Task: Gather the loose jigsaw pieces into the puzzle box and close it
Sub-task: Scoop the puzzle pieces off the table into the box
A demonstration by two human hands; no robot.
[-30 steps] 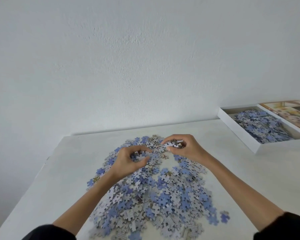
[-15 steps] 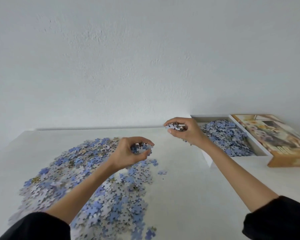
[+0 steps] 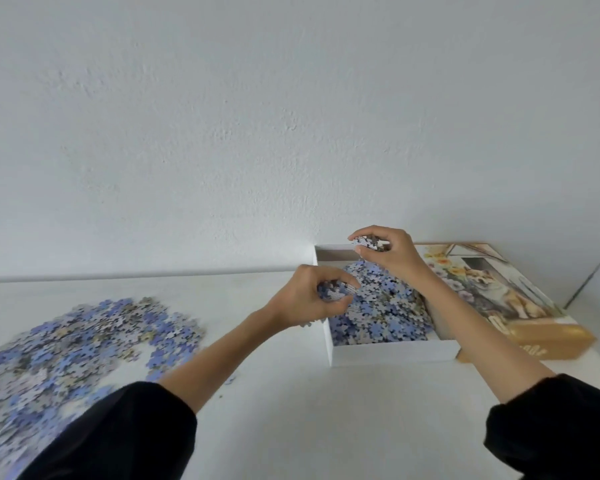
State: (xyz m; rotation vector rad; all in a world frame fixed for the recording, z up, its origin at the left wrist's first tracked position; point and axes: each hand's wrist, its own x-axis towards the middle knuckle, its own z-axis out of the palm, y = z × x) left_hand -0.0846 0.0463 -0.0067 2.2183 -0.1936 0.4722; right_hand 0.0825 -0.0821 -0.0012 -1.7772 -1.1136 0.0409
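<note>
A white puzzle box (image 3: pixel 392 353) sits open on the table at centre right, holding a heap of blue and grey jigsaw pieces (image 3: pixel 381 313). My left hand (image 3: pixel 309 299) grips a handful of pieces over the box's left wall. My right hand (image 3: pixel 388 251) holds another handful above the far part of the box. A wide pile of loose pieces (image 3: pixel 77 344) lies on the table at the left. The box lid (image 3: pixel 499 299), printed with a dog and flowers, lies right of the box.
The white table (image 3: pixel 291 410) meets a white wall (image 3: pixel 291 133) just behind the box. A few stray pieces (image 3: pixel 230 378) lie between the pile and the box. My dark sleeves fill the lower corners.
Both hands lifted handfuls of pieces off the pile and carried them right, reaching over the box. The view swung right, so the pile now sits at the left.
</note>
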